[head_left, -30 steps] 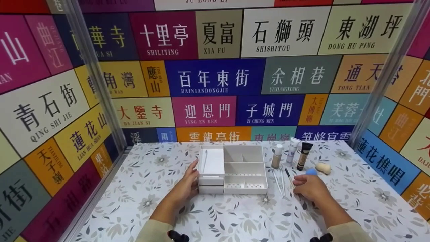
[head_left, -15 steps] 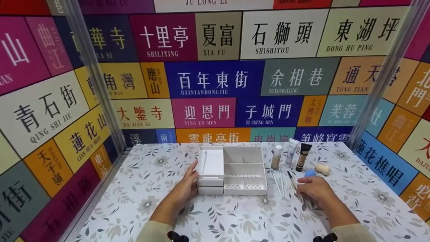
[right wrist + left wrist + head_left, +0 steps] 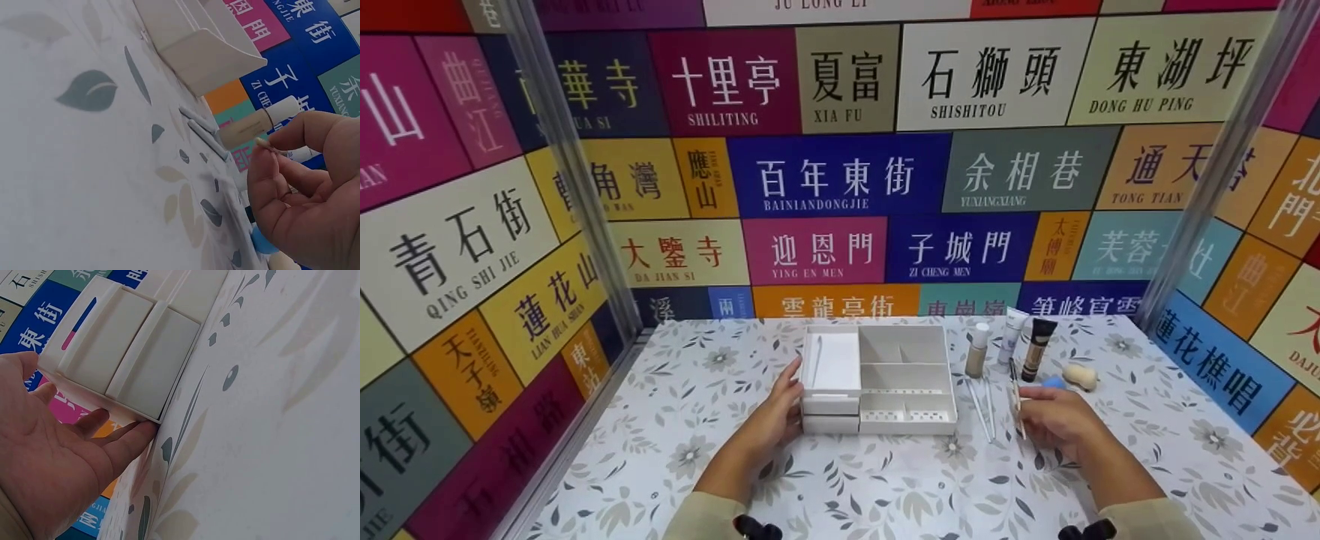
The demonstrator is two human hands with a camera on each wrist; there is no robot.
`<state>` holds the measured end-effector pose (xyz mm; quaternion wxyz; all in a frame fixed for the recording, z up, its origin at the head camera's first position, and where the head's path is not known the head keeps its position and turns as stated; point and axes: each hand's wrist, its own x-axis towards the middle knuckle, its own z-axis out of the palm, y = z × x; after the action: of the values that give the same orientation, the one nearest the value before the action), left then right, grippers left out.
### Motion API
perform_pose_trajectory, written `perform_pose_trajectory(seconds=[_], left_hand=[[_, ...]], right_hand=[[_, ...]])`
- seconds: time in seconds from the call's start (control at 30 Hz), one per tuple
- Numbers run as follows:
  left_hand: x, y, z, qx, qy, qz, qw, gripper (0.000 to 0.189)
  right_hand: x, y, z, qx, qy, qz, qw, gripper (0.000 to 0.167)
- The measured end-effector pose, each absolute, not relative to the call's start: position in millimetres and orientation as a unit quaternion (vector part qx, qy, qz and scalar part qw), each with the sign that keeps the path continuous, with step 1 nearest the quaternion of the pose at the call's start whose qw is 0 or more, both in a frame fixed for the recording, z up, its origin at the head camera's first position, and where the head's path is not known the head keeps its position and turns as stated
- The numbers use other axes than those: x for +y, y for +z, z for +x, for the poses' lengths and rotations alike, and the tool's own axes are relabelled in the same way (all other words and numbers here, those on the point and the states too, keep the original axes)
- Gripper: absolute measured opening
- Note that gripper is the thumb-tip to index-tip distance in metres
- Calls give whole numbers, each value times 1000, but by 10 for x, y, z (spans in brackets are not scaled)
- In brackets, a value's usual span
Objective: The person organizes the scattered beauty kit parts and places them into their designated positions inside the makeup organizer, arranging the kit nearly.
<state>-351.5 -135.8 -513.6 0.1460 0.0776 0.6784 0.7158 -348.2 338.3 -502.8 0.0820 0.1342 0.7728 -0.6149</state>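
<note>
A white desktop organizer point(image 3: 907, 379) stands on the table, with two drawers point(image 3: 135, 354) at its left and open compartments at its right. My left hand point(image 3: 776, 409) rests its extended fingers against the organizer's left side. To the right of the organizer, my right hand point(image 3: 1057, 420) pinches a slim makeup brush point(image 3: 1014, 373) between thumb and fingers, dark end up. Only the brush's pale tip point(image 3: 263, 144) shows in the right wrist view. Two pale, thin sticks point(image 3: 982, 409) lie on the table between that hand and the organizer.
Behind the right hand stand a foundation bottle point(image 3: 976, 351), a white tube point(image 3: 1011, 337) and a black-capped tube point(image 3: 1038, 349). A blue sponge point(image 3: 1054, 382) and a beige sponge point(image 3: 1081, 376) lie near it. One thin white stick point(image 3: 817, 360) lies in the organizer's top tray.
My right hand has picked the makeup brush up off the table and tilted it upright. My left hand stays against the organizer.
</note>
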Motion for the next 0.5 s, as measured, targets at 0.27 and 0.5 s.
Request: perform_pose_trajectory(seconds=[0.27,0.5], left_hand=[[-1360,-5120,-3511,684,711,70,148,61],[-1365,-5119,-3520,683,712,63,150,61]], right_hand=[[3235,-4878,-3432,772,-618,107,100,74],[3130,-4797,-3399,745,-652,97,99,65]])
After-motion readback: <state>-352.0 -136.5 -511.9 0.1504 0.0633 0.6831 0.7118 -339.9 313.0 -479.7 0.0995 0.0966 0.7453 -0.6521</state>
